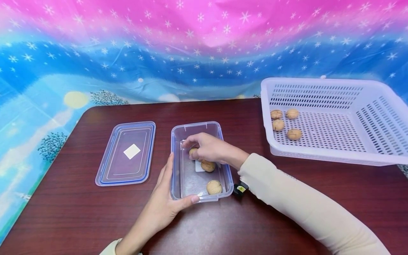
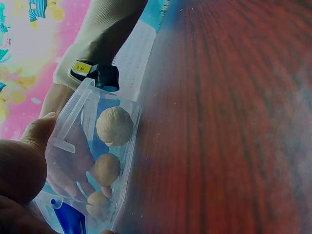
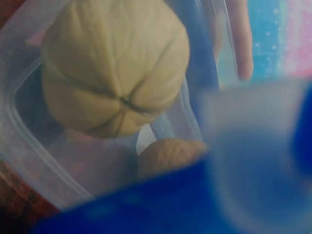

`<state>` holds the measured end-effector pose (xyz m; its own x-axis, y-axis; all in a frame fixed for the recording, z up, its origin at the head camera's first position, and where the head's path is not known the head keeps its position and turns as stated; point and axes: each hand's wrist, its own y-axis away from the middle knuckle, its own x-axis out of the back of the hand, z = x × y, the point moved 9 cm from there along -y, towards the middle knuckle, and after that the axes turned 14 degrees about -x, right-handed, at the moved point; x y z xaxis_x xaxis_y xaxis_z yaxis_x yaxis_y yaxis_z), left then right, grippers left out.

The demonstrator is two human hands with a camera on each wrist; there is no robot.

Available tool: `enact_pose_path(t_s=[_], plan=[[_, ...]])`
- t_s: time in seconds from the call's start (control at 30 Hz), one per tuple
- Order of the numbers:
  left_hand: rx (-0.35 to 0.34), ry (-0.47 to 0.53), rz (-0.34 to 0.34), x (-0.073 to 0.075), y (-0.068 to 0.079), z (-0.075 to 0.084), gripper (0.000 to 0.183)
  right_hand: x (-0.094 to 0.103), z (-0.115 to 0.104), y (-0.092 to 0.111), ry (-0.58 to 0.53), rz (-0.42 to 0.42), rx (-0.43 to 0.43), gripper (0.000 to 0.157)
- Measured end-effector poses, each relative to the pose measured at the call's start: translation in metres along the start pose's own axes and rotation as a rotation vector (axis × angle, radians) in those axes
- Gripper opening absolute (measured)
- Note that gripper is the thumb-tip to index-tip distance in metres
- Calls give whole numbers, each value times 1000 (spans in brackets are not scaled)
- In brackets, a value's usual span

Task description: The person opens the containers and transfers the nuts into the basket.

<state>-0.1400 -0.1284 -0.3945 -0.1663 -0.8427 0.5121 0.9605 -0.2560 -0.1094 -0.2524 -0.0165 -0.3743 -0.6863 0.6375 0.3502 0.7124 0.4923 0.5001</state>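
Observation:
A clear plastic food container [image 1: 186, 182] stands on the table with three walnuts inside. My left hand [image 1: 164, 200] grips its near left corner, thumb over the front rim and fingers along the left wall. My right hand [image 1: 208, 147] reaches into the container from the right. Its thumb and forefinger are spread apart at the farthest walnut [image 1: 192, 151], which they partly hide. Close under this hand lies the middle walnut [image 1: 208, 166]. The nearest walnut [image 1: 214, 187] sits in the front right corner and looms large in the right wrist view [image 3: 114, 68].
To the left, a clear lid [image 1: 119, 170] with a blue seal and white label lies flat. At the right, a white perforated basket [image 1: 322, 154] holds several walnuts [image 1: 294, 134] along its left side. A patterned cloth [image 1: 191, 67] hangs behind the dark wooden table [image 1: 79, 205].

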Motion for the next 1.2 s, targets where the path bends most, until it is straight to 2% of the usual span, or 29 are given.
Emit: enact_pose_path(t_s=[0.33,0.57,0.93,1.2], plan=[[-6,-3,4,0,0,0,128,0,3,-3,-27,21,-28,38],[-8,-11,3,1,0,0,128,1,5,-2,19,47,-48,27],[-3,-11,2,0,1,-1,128,3,5,-4,24,87,-33,34],[-17,-1,10,0,0,0,128,6,1,-1,19,106,-8,32]])
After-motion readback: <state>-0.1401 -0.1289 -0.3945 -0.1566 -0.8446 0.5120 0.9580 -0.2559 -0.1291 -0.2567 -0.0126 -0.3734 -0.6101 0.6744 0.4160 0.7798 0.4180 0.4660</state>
